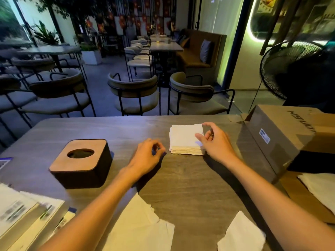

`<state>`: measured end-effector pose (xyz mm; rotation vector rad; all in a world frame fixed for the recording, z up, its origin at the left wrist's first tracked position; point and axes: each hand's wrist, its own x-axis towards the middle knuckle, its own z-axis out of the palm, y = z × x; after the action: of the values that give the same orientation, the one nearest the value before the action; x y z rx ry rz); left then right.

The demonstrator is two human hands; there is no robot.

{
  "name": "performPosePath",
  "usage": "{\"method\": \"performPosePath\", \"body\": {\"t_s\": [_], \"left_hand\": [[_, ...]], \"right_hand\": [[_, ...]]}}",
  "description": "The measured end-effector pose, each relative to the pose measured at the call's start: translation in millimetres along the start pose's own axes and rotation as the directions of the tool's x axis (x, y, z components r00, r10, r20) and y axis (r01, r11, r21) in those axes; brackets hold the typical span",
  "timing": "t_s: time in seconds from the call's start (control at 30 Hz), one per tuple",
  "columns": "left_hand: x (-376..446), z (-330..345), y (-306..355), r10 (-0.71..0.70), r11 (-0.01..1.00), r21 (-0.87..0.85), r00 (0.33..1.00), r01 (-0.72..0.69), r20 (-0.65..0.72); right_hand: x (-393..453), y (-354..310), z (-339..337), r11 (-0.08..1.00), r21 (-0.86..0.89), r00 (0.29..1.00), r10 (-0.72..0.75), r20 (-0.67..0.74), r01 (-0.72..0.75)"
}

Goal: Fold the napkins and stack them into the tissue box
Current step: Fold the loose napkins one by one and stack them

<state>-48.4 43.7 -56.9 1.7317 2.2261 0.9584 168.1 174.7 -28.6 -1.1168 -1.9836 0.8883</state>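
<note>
The stack of folded napkins [186, 139] lies on the table [190, 187], to the right of the tissue box [81, 163] and a little farther from the person. The right hand [214, 142] is at the right edge of the stack: its thumb rests on the top napkin and the other fingers are curled loosely above the corner, so it seems to pinch or steady the top sheet, but I cannot tell if it really grips. The left hand [147, 156] is between the tissue box and the stack, just beside the stack's left edge, fingers loosely curled, holding nothing. The tissue box stands upright with its oval opening facing up, well apart from the stack. In my judgement the stack must travel left, past the left hand, to reach the box. The right hand is nearer to the stack, the left hand is nearer to the box. Loose unfolded napkins [143, 225] lie nearer to the person than the stack.
</note>
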Motion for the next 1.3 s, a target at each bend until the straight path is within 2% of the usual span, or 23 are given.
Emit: {"method": "performPosePath", "body": {"t_s": [0.13,0.23,0.33,0.43,0.53,0.7,0.87,0.97,1.13,1.3], "left_hand": [[-40.1,-28.9,-1.8,-0.061,0.989,0.141,0.997,0.054,0.046],[-70.1,-53.3,-1.4,-0.031,0.970,0.243,0.993,0.002,0.116],[-96.1,-74.8,-0.7,-0.048,0.972,0.235,0.962,-0.017,0.268],[-109.8,-87.0,-6.7,-0.029,0.970,0.234,0.928,-0.063,0.370],[-114.0,-90.1,-12.8,0.001,0.977,0.200,0.936,-0.077,0.353],[-119.0,-91.7,-10.4,0.077,0.996,0.021,0.974,-0.083,0.212],[-123.4,-94.8,7.6,0.105,0.974,-0.211,0.992,-0.087,0.075],[-120.9,-94.1,9.8,0.073,0.955,-0.288,0.997,-0.073,-0.009],[-115.5,-84.4,-3.1,-0.061,0.960,-0.270,0.996,0.076,0.062],[-111.2,-77.7,0.1,-0.057,0.936,-0.347,0.998,0.057,0.012]], "right_hand": [[-30.7,-29.0,3.1,0.996,-0.061,0.996,-0.054,0.077,0.059],[-56.7,-51.6,16.0,0.992,-0.081,0.981,-0.077,0.177,0.093],[-80.9,-68.5,30.6,0.990,-0.077,0.939,-0.090,0.333,0.122],[-100.7,-80.7,44.4,0.975,-0.120,0.901,-0.123,0.416,0.189],[-115.4,-87.7,53.5,0.972,-0.126,0.877,-0.120,0.464,0.200],[-135.0,-88.9,59.1,0.963,-0.115,0.823,-0.141,0.551,0.243],[-142.1,-86.5,59.2,0.955,-0.076,0.842,-0.213,0.496,0.287],[-139.0,-86.0,54.6,0.959,-0.051,0.870,-0.231,0.435,0.280],[-128.3,-82.0,39.7,0.966,0.009,0.914,-0.249,0.320,0.260],[-120.4,-77.2,21.2,0.973,0.066,0.943,-0.230,0.240,0.220]]}}
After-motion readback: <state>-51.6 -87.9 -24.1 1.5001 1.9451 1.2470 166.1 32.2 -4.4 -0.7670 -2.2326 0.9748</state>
